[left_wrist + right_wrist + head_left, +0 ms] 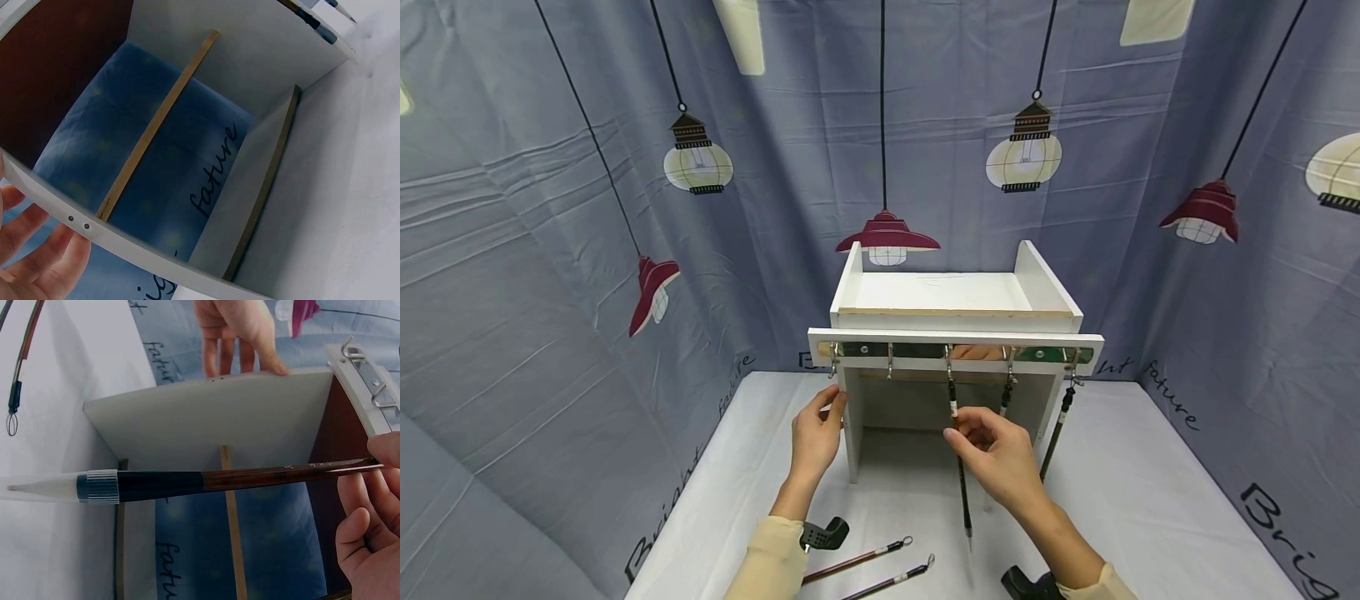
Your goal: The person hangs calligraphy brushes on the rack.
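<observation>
Left hand [815,435] gripping the rack's [955,320] left panel [853,442], right hand [995,457] pinching a calligraphy brush [963,492], we're apparently hanging it; letting go probably calls for steadiness.

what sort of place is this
Probably a small curtained-off booth for filming or tabletop work: a printed blue curtain hangs around a white tabletop, where brushes hang from hooks on a white stand.
</observation>
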Demonstrator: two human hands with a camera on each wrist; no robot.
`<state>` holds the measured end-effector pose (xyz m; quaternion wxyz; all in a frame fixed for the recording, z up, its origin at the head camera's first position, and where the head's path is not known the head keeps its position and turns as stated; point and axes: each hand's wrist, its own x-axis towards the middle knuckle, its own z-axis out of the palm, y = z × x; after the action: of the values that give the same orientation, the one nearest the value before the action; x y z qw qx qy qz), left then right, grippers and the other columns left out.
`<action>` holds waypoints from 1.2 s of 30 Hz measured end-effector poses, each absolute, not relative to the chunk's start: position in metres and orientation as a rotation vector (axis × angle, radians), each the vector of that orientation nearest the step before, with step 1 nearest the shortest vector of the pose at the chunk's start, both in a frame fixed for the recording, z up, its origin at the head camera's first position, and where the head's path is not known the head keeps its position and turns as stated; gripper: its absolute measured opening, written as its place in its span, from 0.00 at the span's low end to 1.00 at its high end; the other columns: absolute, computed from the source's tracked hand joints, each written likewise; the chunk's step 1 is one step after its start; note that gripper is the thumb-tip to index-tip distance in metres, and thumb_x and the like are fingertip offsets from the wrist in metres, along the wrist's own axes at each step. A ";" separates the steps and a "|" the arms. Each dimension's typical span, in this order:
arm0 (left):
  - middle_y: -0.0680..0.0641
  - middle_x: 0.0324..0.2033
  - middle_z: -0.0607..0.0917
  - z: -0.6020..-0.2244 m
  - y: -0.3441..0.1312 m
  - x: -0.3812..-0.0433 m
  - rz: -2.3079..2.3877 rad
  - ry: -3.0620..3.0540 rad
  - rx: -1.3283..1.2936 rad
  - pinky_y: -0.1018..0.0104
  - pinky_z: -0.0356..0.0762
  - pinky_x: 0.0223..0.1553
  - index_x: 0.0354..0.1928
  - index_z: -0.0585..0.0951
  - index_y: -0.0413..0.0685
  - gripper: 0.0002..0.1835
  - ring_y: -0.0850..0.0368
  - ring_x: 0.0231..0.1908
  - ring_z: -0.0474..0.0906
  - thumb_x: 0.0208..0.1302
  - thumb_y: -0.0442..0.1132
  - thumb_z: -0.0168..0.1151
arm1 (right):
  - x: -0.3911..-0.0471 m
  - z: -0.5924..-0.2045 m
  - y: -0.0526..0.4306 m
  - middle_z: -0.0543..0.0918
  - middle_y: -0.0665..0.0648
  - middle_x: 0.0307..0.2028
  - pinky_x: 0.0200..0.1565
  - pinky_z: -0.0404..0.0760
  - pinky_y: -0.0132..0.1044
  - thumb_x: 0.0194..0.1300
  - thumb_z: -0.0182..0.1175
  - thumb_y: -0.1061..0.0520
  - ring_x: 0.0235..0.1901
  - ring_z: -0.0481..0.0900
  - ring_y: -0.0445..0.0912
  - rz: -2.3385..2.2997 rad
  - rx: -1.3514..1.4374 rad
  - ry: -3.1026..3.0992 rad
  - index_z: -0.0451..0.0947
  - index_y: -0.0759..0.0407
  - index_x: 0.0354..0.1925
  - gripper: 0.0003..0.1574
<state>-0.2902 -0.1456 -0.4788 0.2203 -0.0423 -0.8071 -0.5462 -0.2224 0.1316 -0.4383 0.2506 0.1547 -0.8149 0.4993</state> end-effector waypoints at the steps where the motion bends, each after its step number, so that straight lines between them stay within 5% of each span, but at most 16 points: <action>1: 0.45 0.56 0.88 -0.479 -0.146 -0.290 -1.511 -2.232 -0.116 0.65 0.88 0.39 0.62 0.83 0.49 0.24 0.48 0.42 0.90 0.75 0.57 0.59 | -0.222 -0.438 0.132 0.84 0.48 0.29 0.29 0.81 0.29 0.60 0.75 0.64 0.26 0.78 0.35 1.363 0.419 -2.220 0.86 0.55 0.43 0.13; 36: 0.45 0.56 0.88 -0.478 -0.145 -0.290 -1.514 -2.240 -0.100 0.60 0.88 0.40 0.62 0.83 0.49 0.24 0.48 0.44 0.90 0.76 0.56 0.59 | -0.228 -0.438 0.129 0.83 0.51 0.30 0.28 0.78 0.30 0.62 0.74 0.62 0.26 0.77 0.39 1.406 0.284 -2.350 0.86 0.57 0.45 0.12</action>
<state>-0.2895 -0.1448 -0.4785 0.2163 -0.0361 -0.8084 -0.5462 -0.2283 0.1288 -0.4384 0.1929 0.1013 -0.8376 0.5010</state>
